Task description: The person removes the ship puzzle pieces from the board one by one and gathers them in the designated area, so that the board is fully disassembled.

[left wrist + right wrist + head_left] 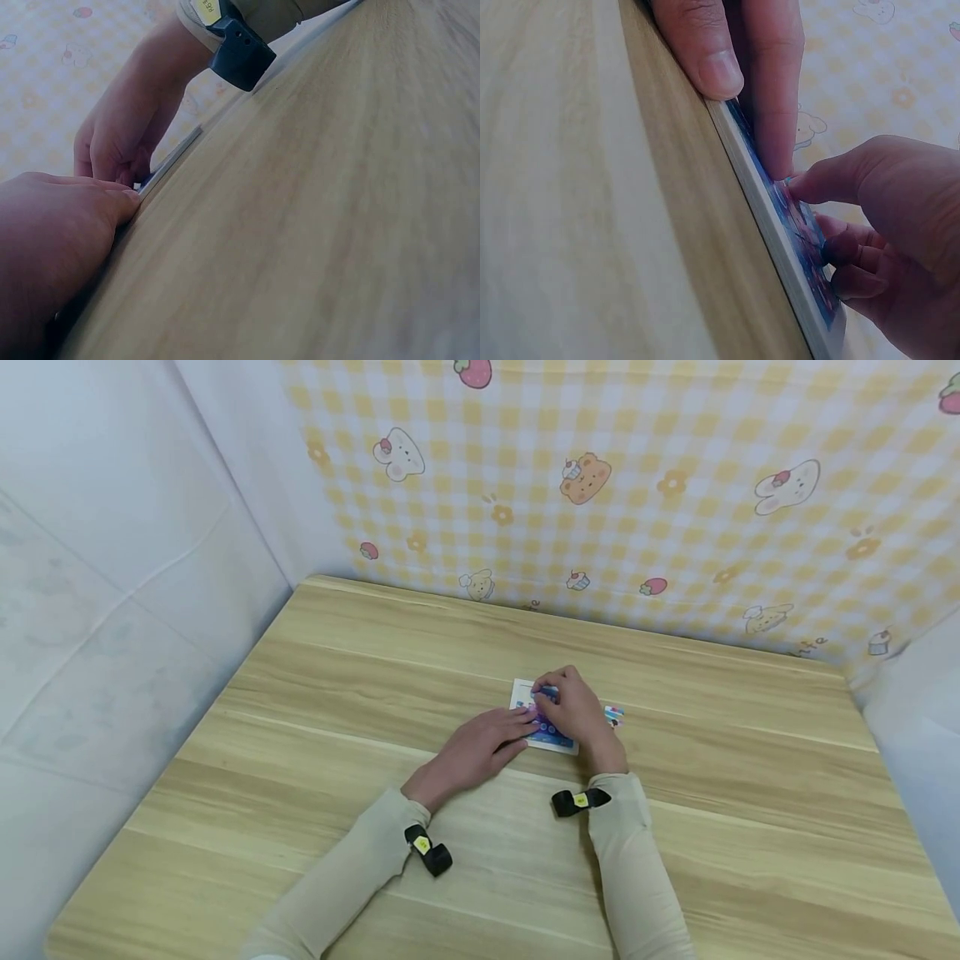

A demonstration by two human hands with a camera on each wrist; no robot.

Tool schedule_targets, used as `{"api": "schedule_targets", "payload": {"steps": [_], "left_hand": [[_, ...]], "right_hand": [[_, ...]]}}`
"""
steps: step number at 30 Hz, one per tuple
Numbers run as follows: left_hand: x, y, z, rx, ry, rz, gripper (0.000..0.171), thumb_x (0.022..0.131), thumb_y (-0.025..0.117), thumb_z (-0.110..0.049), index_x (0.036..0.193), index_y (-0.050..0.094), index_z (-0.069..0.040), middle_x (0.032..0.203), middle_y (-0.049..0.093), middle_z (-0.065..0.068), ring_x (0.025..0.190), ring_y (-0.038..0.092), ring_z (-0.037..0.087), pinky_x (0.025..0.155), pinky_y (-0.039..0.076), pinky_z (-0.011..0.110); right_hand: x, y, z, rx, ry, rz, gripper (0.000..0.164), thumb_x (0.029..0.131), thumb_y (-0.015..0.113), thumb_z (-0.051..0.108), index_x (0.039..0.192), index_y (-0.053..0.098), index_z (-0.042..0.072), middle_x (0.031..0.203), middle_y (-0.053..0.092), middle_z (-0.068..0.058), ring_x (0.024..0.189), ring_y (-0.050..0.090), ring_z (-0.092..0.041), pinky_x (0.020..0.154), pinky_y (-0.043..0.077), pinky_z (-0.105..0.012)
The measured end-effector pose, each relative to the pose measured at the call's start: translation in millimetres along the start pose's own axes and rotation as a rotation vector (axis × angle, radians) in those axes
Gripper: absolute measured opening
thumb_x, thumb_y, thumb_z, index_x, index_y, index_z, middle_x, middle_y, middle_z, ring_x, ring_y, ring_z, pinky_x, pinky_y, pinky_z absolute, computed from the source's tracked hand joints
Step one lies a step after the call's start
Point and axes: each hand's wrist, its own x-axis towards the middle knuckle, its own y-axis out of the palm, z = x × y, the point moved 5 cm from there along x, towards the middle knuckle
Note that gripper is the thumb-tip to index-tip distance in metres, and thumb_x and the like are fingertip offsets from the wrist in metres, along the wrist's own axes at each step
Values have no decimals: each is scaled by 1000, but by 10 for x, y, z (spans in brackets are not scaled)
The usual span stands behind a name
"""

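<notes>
A thin, white-edged picture board point(551, 742) with a blue and purple print lies flat on the table. My left hand point(483, 745) rests on its left part, fingers stretched out; in the right wrist view the left thumb point(721, 75) lies at the board's near edge. Over the upper right part bends my right hand point(576, 708), its fingers curled and thumb tip down at the printed surface, close to the left fingertip. Whether a small piece sits between the right thumb and fingers is hidden. In the left wrist view, the board point(176, 157) shows only as a thin edge.
Just right of the right hand lies a small colourful striped item point(614, 716), partly covered. The wood-grain table point(360, 693) stretches around the board. A yellow checked curtain point(637, 527) hangs behind the table, with pale walls at the sides.
</notes>
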Motion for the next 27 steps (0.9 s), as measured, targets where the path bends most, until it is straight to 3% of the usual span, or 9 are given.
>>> {"api": "schedule_targets", "payload": {"steps": [6,14,22,27], "left_hand": [[-2,-7,11,-6,0,-5,42,110,53,-23,150,56,-11,160,44,3,150,38,18,125,26,36],[5,-10,12,-6,-14,-1,42,110,52,-24,150,56,-11,158,47,3,150,39,20,124,28,38],[10,13,19,2,-35,24,43,111,50,-26,151,54,-14,160,45,0,151,36,18,124,27,37],[19,10,19,8,-43,29,43,111,50,-26,152,54,-14,160,44,-1,151,35,17,125,26,36]], "right_hand": [[17,-14,-7,-8,-18,11,20,100,63,13,116,71,4,116,58,-17,87,54,-29,81,47,-44],[4,-99,-107,62,56,38,31,99,69,13,126,68,-3,100,58,-15,80,52,-24,68,45,-33],[-15,-129,-160,108,53,15,25,98,72,16,120,70,5,105,64,-15,87,56,-26,72,47,-33],[-20,-162,-178,148,26,-3,22,98,72,12,119,74,6,99,67,-12,80,58,-22,68,48,-31]]}}
